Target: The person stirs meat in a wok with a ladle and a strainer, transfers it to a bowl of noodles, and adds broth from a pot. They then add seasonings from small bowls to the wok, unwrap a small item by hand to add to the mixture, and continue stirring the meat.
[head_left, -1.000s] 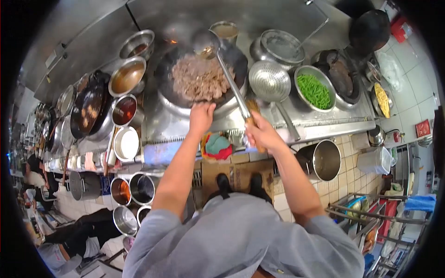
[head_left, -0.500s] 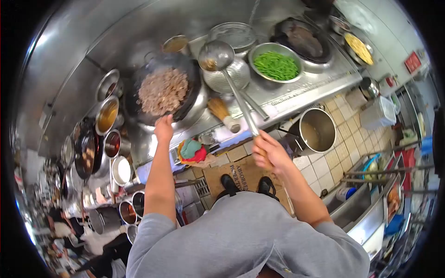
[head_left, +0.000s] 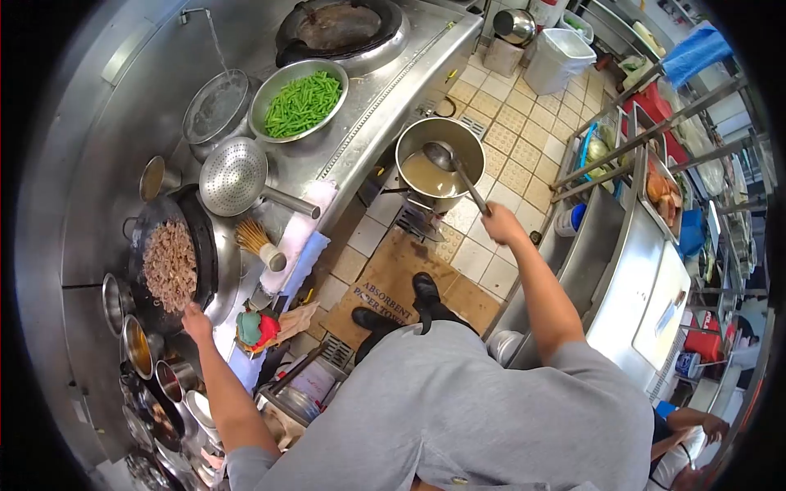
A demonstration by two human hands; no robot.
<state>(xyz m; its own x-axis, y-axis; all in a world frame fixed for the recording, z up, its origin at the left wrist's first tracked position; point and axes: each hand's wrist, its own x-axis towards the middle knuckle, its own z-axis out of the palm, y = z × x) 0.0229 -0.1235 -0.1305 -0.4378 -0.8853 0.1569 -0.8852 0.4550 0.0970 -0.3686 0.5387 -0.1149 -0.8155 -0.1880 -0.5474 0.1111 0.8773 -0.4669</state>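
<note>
My left hand (head_left: 196, 322) is closed at the near edge of a dark wok (head_left: 146, 233), which holds a heap of browned meat pieces (head_left: 170, 266). Stretched out to the right, my right hand (head_left: 503, 224) grips the handle of a long ladle (head_left: 470, 185). The ladle's bowl is dipped into a large steel pot (head_left: 404, 151) of cloudy, pale brown liquid (head_left: 428, 179). Between the hands, a perforated strainer (head_left: 235, 177) lies on the steel counter, handle toward me, beside a bamboo brush (head_left: 257, 240).
Green beans (head_left: 303, 105) fill a steel bowl at the back, with another wok (head_left: 340, 29) behind them. Sauce containers (head_left: 137, 346) line the left. A flattened cardboard sheet (head_left: 393, 278) lies underfoot. Sinks and shelving stand right; another person's arm (head_left: 688, 421) shows lower right.
My right hand has carried the ladle from above the strainer over to the pot and lowered its bowl inside. The view has turned right. My left hand stays at the wok.
</note>
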